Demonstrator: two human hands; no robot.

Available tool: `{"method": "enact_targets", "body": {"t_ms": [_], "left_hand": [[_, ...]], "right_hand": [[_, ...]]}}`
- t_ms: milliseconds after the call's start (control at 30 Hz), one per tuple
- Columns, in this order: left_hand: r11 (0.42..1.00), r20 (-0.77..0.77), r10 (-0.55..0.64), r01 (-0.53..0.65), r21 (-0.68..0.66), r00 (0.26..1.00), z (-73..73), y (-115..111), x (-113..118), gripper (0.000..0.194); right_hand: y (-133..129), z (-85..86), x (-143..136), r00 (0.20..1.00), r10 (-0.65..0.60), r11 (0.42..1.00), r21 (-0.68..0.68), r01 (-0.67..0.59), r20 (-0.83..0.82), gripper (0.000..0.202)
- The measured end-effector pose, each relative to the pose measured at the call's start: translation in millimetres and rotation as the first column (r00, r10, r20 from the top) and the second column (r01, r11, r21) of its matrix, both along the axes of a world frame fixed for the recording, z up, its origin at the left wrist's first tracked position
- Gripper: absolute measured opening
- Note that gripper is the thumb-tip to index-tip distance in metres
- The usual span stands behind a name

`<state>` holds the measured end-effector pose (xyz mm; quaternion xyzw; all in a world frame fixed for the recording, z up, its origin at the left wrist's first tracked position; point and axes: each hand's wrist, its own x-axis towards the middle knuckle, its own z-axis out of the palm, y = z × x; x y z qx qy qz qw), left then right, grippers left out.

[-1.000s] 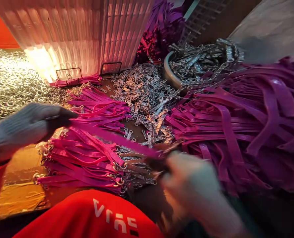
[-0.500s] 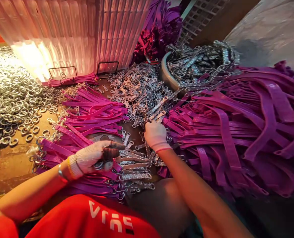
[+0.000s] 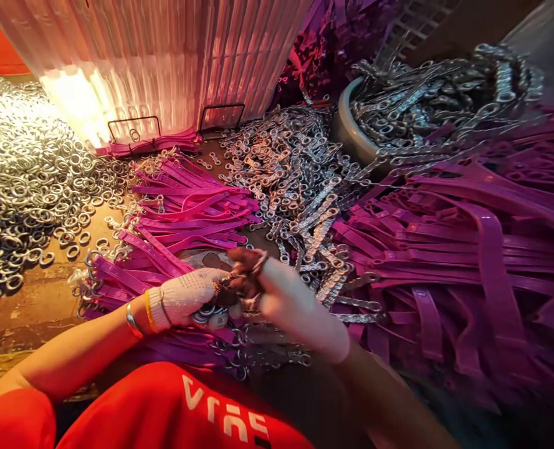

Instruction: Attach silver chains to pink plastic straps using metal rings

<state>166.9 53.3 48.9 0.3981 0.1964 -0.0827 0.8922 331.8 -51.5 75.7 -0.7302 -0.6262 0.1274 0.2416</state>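
My left hand [image 3: 190, 298], in a white knit glove with dark-stained fingertips, is closed around several metal rings [image 3: 209, 315]. Against its fingertips, my right hand [image 3: 286, 299] has its gloved fingers curled; motion smears them, and what they pinch is hidden. Beneath both hands lie purple straps [image 3: 183, 349] with rings on their ends. Short lengths of metal chain [image 3: 358, 305] lie just right of my right hand.
A heap of loose rings [image 3: 38, 187] spreads at the left. Metal links [image 3: 281, 149] are piled at the middle back, beside a grey basin [image 3: 351, 118] full of chains. Long purple straps [image 3: 445, 249] cover the right. A ribbed translucent panel [image 3: 141, 68] stands behind.
My right hand has come from the chain pile back to the left, meeting my left hand's fingertips. My left hand keeps its rings. The view has shifted, so things sit farther right.
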Motion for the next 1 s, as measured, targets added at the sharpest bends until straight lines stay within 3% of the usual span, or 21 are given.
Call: {"method": "enact_targets", "body": {"t_ms": [67, 100, 233, 333, 433, 500, 600, 700, 800, 933, 1000], "left_hand": [[0.999, 0.022, 0.007, -0.008, 0.048, 1.000, -1.2, -1.8, -1.8, 0.031], [0.995, 0.007, 0.031, -0.031, 0.099, 1.000, -0.3, -2.4, -2.6, 0.030], [0.907, -0.027, 0.246, -0.221, 0.359, 0.969, 10.3, -3.4, -6.3, 0.032], [0.912, -0.030, 0.296, -0.273, 0.308, 0.955, 14.9, -2.6, -10.1, 0.037], [0.959, -0.056, 0.231, -0.218, 0.182, 0.971, 12.7, -1.2, -12.7, 0.039], [0.975, -0.072, 0.165, -0.152, 0.164, 0.984, 9.7, -1.5, -12.7, 0.040], [0.964, -0.117, 0.125, -0.092, 0.248, 0.985, 6.9, -4.5, -11.6, 0.047], [0.921, -0.140, 0.161, -0.098, 0.377, 0.977, 9.4, -5.5, -12.6, 0.049], [0.895, -0.083, 0.135, -0.085, 0.437, 0.987, 16.6, -0.4, -16.4, 0.047], [0.888, -0.084, -0.008, 0.046, 0.457, 0.996, 23.3, 7.3, -19.8, 0.043], [0.903, -0.077, 0.034, 0.003, 0.430, 0.996, 22.3, 7.7, -19.4, 0.042]], "right_hand": [[0.1, -2.0, -17.1, 0.988, 0.144, 0.989, 0.045, -0.142, -0.053, 0.052], [-0.3, -4.8, -21.6, 0.982, 0.164, 0.984, 0.084, -0.156, -0.095, 0.056], [-5.3, -15.7, -24.4, 0.952, -0.009, 0.985, 0.160, 0.061, -0.306, 0.052], [-11.2, -14.7, -21.6, 0.901, -0.034, 0.991, 0.104, 0.088, -0.433, 0.045], [-14.1, -8.5, -18.0, 0.890, 0.028, 0.996, 0.084, 0.012, -0.455, 0.052], [-13.2, -5.5, -17.6, 0.904, 0.106, 0.993, 0.091, -0.075, -0.415, 0.056], [-10.3, -5.3, -21.0, 0.947, 0.203, 0.979, 0.064, -0.193, -0.249, 0.046], [-9.3, -5.3, -23.7, 0.987, 0.158, 0.987, -0.005, -0.158, 0.000, 0.030], [-9.5, 0.2, -22.3, 0.973, 0.148, 0.987, -0.088, -0.135, 0.174, 0.020], [-8.0, 8.1, -22.5, 0.962, 0.171, 0.982, -0.120, -0.148, 0.215, 0.013], [-8.0, 5.9, -28.2, 0.962, 0.145, 0.989, -0.055, -0.136, 0.230, 0.008]]}}
